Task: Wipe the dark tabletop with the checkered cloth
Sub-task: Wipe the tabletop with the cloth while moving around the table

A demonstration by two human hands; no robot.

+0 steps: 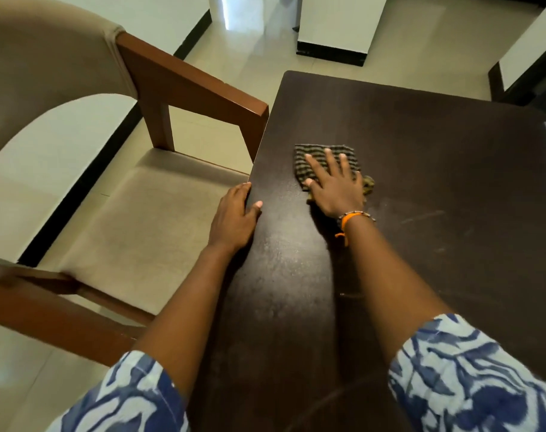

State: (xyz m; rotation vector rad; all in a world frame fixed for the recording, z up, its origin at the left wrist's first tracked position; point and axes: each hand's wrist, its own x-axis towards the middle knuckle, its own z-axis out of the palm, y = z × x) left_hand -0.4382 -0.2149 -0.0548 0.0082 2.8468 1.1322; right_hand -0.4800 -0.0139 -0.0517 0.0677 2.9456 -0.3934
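The dark tabletop fills the right half of the view. A green-and-black checkered cloth lies flat on it near the left edge. My right hand presses down on the cloth with straight, spread fingers; part of the cloth bunches out past the little-finger side. My left hand grips the table's left edge, thumb on top and fingers curled over the side. Faint dusty smears show on the surface right of my right wrist.
A wooden armchair with a beige seat and back stands against the table's left edge. Beyond the table lies a pale tiled floor, with a white pillar with a black base and a dark piece of furniture at the far right.
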